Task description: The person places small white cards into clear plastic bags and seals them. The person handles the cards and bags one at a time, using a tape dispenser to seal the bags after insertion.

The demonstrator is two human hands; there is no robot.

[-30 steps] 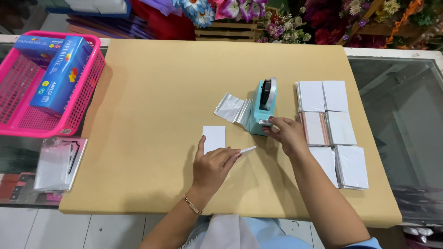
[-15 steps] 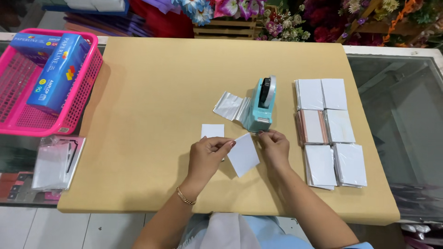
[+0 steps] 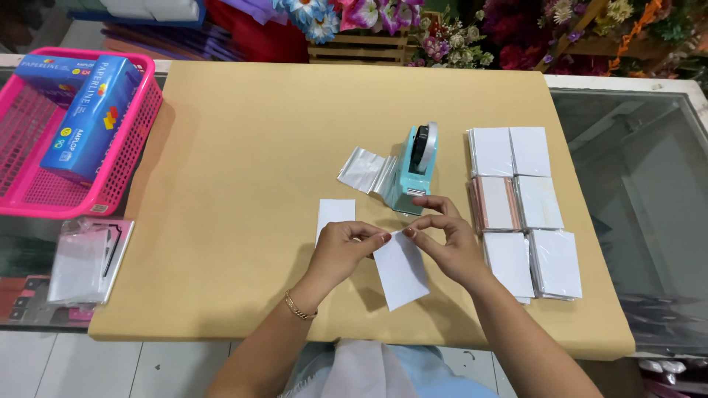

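White card (image 3: 401, 270) hangs between my two hands just above the brown tabletop (image 3: 243, 133), its top edge pinched from both sides. My left hand (image 3: 343, 250) has thumb and forefinger closed tight on the top left corner; my right hand (image 3: 446, 247) pinches the top right corner the same way, other fingers loosely curled. I cannot tell whether a strip of tape sits between the fingertips. Just far of my right hand stands a turquoise tape dispenser (image 3: 415, 168), with clear plastic sleeves (image 3: 365, 171) to its left. A second white card (image 3: 335, 216) lies flat left of my hands. Stacks of wrapped cards (image 3: 523, 206) line the right side, touching my right wrist's edge. A pink basket (image 3: 44, 184) holding blue paper reams (image 3: 92, 118) sits far left.
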